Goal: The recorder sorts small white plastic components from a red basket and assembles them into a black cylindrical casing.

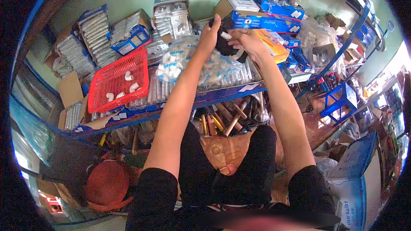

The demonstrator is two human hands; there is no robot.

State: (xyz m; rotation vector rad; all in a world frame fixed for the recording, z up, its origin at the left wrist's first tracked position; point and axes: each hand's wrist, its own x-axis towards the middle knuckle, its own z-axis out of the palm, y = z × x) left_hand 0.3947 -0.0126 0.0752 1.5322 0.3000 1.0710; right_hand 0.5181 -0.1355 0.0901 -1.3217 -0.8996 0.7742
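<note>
My left hand (208,38) is at the near-left edge of a black plastic bag (225,48), its fingers upright and closed on the bag's side. From the right, my right hand (248,42) pinches a small white pipe fitting (225,35) at the bag. Below and left of the bag lies a clear plastic bag (180,55) filled with white fittings. A red plastic basket (96,82) sits tilted on the shelf to the left, with several white pipe elbows (134,87) in it.
Open boxes of clear-wrapped packs (95,34) line the shelf's back left. Blue cartons (265,21) and an orange box (274,49) stand on the right. Wooden-handled tools (233,119) lie below the shelf edge. A blue stool (342,102) is at the right, a red rounded object (107,182) lower left.
</note>
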